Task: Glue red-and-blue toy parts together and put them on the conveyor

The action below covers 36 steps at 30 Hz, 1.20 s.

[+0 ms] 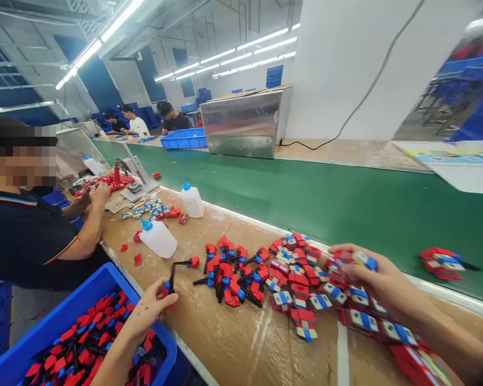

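Note:
My left hand (155,305) pinches a small red, blue and black part (171,284) with a black rod standing up, above the table's near edge. My right hand (372,276) has its fingers wrapped round a red, blue and white piece (364,261) at the right of a pile of similar pieces (300,268). Between my hands lies a heap of red and blue parts with black rods (231,276). More such parts fill a blue bin (110,271) at the lower left.
Two white bottles with blue caps (159,238) (192,199) stand on the table (241,343). A green belt (346,198) runs behind, carrying a joined red piece (443,264). A person in a dark shirt (24,236) works at the left; others sit farther back.

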Available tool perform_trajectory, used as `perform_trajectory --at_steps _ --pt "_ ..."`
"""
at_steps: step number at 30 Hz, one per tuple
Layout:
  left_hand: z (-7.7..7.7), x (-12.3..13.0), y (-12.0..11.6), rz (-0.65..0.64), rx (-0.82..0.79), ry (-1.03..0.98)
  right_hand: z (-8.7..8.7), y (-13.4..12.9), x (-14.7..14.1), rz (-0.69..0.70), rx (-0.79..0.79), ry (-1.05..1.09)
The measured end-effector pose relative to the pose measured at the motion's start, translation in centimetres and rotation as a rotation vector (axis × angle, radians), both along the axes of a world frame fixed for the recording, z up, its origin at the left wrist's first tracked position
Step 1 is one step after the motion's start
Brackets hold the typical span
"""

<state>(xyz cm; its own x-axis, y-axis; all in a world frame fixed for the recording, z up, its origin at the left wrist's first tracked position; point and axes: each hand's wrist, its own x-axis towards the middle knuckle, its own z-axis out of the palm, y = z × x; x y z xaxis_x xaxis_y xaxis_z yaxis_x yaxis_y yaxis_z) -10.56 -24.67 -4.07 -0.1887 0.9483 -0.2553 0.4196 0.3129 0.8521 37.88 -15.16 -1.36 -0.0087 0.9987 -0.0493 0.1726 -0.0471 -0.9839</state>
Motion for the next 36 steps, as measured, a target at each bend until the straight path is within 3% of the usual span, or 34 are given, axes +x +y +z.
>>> perform_trajectory --at_steps 3,7,10,13,16,19,22,27,36 --pt "-0.3 4.6 -1.7 0.081 -0.014 -0.408 -0.3 -7.8 2.6 -0.108 -0.2 0.532" --pt "-0.7 13.8 -3.2 -0.003 -0.057 -0.632 -0.8 -15.4 3.0 -0.192 -0.235 1.012" --pt "-0.7 20.0 -4.5 -0.185 -0.122 -0.764 -1.9 -19.8 3.0 -0.281 -0.123 1.115" --pt "-0.3 24.1 -5.5 -0.509 -0.182 -0.797 -3.6 -23.8 3.5 -0.446 -0.059 1.21" --pt "0.5 27.0 -5.4 -0.919 -0.007 -0.477 -5.0 -27.1 4.1 -0.541 -0.094 1.353" --pt "1.9 29.8 -5.0 -1.355 0.443 -0.022 -5.7 -29.2 4.4 -0.516 -0.103 1.429" --pt "3.7 32.4 -5.3 -1.665 0.753 0.287 -6.1 -30.2 4.5 -0.47 -0.072 1.403" --pt "6.1 34.8 -5.8 -1.836 1.026 0.543 -6.8 -30.9 4.8 -0.488 -0.08 1.294" --pt "5.9 35.8 -5.6 -1.922 0.986 0.748 -7.2 -30.9 5.6 -0.49 -0.099 1.195"
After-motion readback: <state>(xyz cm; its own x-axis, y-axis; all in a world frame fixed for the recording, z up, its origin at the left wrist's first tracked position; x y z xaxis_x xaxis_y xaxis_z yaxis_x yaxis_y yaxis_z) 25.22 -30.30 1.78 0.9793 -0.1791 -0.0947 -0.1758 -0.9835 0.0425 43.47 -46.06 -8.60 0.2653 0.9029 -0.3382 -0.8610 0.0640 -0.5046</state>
